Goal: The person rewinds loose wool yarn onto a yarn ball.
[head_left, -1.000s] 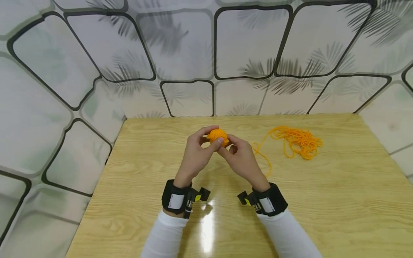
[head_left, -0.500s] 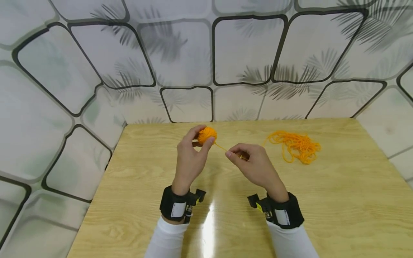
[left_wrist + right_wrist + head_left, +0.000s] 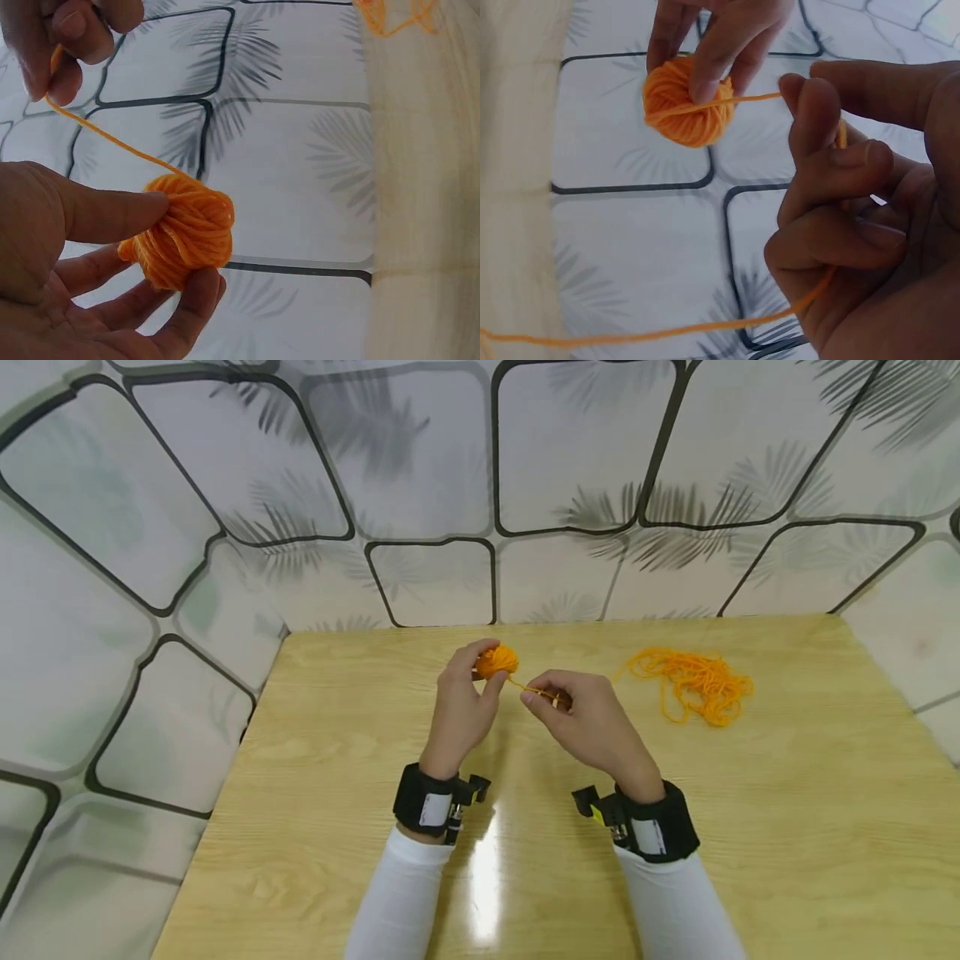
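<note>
A small ball of orange yarn (image 3: 498, 661) is held by my left hand (image 3: 467, 706), thumb on one side and fingers on the other. In the left wrist view the wound strands of the yarn ball (image 3: 187, 240) show clearly. From it a single strand (image 3: 112, 140) runs taut to my right hand (image 3: 588, 718). That hand pinches the strand between thumb and forefinger, and its other fingers curl round it, as the right wrist view shows on the right hand (image 3: 855, 202). The strand's tail (image 3: 667, 332) leaves below the little finger.
A loose heap of orange yarn (image 3: 697, 683) lies on the wooden table (image 3: 337, 827) toward the back right. Behind the table stands a wall (image 3: 427, 585) with a stone-and-leaf pattern. Both wrists wear black camera straps (image 3: 660, 821).
One second ago both hands were together at the ball. My right hand has since moved away to the right, drawing the strand out; the left still holds the ball.
</note>
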Demonstrator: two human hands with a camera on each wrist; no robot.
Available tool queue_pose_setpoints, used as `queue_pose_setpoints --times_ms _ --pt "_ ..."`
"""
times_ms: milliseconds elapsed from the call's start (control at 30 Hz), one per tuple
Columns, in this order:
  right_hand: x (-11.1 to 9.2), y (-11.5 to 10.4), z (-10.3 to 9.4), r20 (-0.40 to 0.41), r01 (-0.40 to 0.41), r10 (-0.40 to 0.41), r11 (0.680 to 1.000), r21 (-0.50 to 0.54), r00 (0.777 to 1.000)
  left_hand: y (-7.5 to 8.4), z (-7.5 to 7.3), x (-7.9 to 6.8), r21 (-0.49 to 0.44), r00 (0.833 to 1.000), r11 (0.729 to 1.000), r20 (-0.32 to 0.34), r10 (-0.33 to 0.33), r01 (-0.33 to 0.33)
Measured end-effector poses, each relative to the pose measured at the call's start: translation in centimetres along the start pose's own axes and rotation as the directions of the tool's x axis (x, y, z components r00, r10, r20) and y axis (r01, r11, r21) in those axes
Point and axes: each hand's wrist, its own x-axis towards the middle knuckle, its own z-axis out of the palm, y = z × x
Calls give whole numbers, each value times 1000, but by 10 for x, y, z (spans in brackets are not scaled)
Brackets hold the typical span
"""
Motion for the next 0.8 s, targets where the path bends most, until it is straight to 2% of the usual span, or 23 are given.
queue_pose_setpoints --times_ms 100,200,267,367,433,467,533,567,600,667,700,733,767,800 --pt "7 4 1 -41 8 -8 1000 -2 999 -8 3 5 1 995 1000 95 21 -21" --pt "12 8 3 -105 18 -17 1000 7 994 -11 3 6 -20 973 999 227 31 -28" --pt "13 12 4 -144 23 -18 999 31 989 -9 0 5 -56 945 998 324 35 -18" --pt "15 20 6 -167 22 -3 993 116 986 -6 -4 2 -170 889 985 455 52 29" --pt "15 27 7 -168 12 21 980 197 986 -3 -8 -1 -297 856 950 511 73 96" --pt "15 30 8 -162 2 40 969 248 986 -1 -10 -3 -367 844 920 529 86 136" --pt "14 35 11 -130 -29 80 934 356 988 3 -13 -6 -508 833 831 543 103 228" --pt "13 36 12 -107 -46 98 913 404 989 5 -14 -7 -566 837 779 537 101 269" --pt "11 37 14 -86 -65 113 900 432 990 8 -15 -9 -615 849 728 521 87 302" --pt "7 36 17 -42 -100 133 888 450 990 13 -16 -11 -683 891 652 453 24 330" --pt "6 35 19 -24 -111 134 895 432 991 16 -16 -11 -701 916 636 401 -21 322" --pt "3 32 21 -12 -115 130 910 398 991 19 -15 -11 -707 937 637 341 -72 307" --pt "0 29 22 -3 -112 121 931 349 993 21 -14 -12 -700 953 654 278 -120 287" --pt "-3 26 24 4 -103 107 951 291 994 22 -13 -12 -677 963 687 214 -162 266"
